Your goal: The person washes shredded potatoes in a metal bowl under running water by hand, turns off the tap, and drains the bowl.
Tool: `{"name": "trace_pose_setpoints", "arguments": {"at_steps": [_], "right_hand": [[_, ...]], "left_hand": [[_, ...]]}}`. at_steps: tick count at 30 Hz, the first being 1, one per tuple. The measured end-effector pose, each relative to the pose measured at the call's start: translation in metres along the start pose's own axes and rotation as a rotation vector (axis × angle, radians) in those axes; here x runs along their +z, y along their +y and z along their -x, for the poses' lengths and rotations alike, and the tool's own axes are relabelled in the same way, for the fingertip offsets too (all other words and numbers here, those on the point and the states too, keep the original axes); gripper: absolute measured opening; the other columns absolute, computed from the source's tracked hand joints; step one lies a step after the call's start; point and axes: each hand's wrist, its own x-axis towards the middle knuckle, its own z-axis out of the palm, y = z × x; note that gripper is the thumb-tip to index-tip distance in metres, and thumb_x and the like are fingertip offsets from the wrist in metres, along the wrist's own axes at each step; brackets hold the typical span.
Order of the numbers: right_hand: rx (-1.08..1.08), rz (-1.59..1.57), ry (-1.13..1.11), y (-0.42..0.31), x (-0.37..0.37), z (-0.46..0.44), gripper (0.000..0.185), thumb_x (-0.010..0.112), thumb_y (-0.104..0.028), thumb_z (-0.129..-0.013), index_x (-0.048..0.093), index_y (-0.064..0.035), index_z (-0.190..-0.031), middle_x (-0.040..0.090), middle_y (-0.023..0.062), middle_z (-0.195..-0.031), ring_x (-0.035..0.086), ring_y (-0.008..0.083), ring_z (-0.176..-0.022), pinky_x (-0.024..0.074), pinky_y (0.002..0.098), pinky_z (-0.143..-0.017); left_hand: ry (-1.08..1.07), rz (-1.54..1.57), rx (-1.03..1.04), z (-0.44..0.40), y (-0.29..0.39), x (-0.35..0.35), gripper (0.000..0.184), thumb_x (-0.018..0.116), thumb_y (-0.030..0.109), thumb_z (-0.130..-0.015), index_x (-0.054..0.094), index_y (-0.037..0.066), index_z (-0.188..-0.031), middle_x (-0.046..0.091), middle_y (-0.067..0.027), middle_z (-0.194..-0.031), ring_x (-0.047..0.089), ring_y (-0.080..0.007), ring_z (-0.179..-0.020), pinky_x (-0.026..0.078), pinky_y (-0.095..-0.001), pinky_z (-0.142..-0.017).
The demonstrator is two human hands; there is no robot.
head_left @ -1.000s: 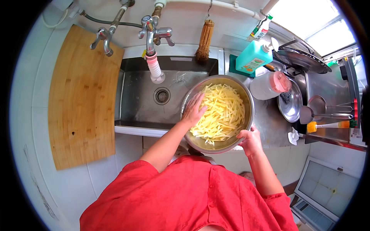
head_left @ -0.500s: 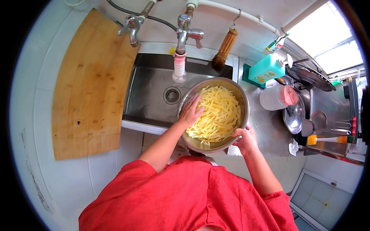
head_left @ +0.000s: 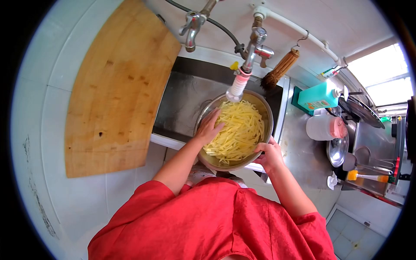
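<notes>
A round metal bowl (head_left: 267,113) full of pale yellow strips (head_left: 237,130) is in front of me, over the front right part of the steel sink (head_left: 184,99). My left hand (head_left: 209,128) lies along the bowl's left inner side, fingers stretched out and touching the strips' edge. On the lower right rim, my right hand (head_left: 269,154) grips the bowl, thumb over the rim and the other fingers underneath, partly hidden. The faucet's pink and white nozzle (head_left: 238,86) hangs just above the bowl's back edge.
A large wooden board (head_left: 117,95) stands left of the sink. A brush (head_left: 281,69) hangs from a pipe. On the right counter are a teal bottle (head_left: 318,96), a pink-lidded container (head_left: 323,128), a metal bowl (head_left: 337,151) and utensils. A second tap (head_left: 193,30) is at the back.
The view has turned and shifted, so sink and faucet appear farther right. The bowl, held in both hands, has come beneath the nozzle from the right of it.
</notes>
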Motion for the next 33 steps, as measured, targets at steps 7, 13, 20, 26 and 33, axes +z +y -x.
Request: {"name": "trace_pose_setpoints", "arguments": {"at_steps": [7,13,20,26,33], "right_hand": [[0.008,-0.003,-0.051,0.000,0.036,-0.016,0.085,0.050,0.010,-0.066,0.026,-0.0124,-0.145,0.057,0.0174,-0.107,0.064,0.0317,-0.075,0.0580,0.0424,-0.057],[0.024,0.021,-0.033,-0.005,0.066,-0.020,0.091,0.052,0.009,-0.066,0.016,-0.0078,-0.148,0.056,0.0178,-0.113,0.064,0.0307,-0.074,0.0567,0.0414,-0.055],[0.030,0.073,-0.019,0.000,0.089,-0.034,0.096,0.055,0.007,-0.066,0.010,-0.0066,-0.149,0.056,0.0188,-0.115,0.063,0.0305,-0.074,0.0510,0.0386,-0.050],[0.034,0.060,-0.021,0.006,0.118,-0.044,0.097,0.055,0.006,-0.066,0.006,-0.0060,-0.149,0.056,0.0200,-0.114,0.063,0.0304,-0.074,0.0511,0.0383,-0.051],[0.034,0.050,-0.047,0.005,0.150,-0.061,0.098,0.057,0.004,-0.065,0.007,-0.0052,-0.149,0.059,0.0175,-0.101,0.060,0.0255,-0.067,0.0518,0.0381,-0.049]], "left_hand": [[0.017,0.005,-0.028,0.001,-0.023,-0.029,0.061,0.056,0.031,-0.090,0.033,0.006,-0.142,0.032,-0.0169,-0.146,0.030,-0.0298,-0.136,0.024,-0.0370,-0.112],[-0.002,0.053,-0.085,-0.001,-0.039,-0.046,0.063,0.056,0.033,-0.090,0.032,0.006,-0.142,0.031,-0.0168,-0.147,0.028,-0.0300,-0.137,0.023,-0.0365,-0.112],[-0.027,0.063,-0.110,-0.003,-0.059,-0.060,0.067,0.059,0.035,-0.089,0.031,0.008,-0.143,0.029,-0.0151,-0.148,0.027,-0.0294,-0.137,0.023,-0.0359,-0.112],[-0.035,0.069,-0.145,-0.005,-0.078,-0.083,0.067,0.059,0.035,-0.088,0.031,0.009,-0.143,0.028,-0.0127,-0.150,0.025,-0.0278,-0.138,0.022,-0.0354,-0.113],[-0.004,0.031,-0.122,-0.017,-0.096,-0.111,0.064,0.059,0.029,-0.089,0.032,0.008,-0.143,0.029,-0.0146,-0.149,0.026,-0.0286,-0.138,0.022,-0.0347,-0.112]]}}
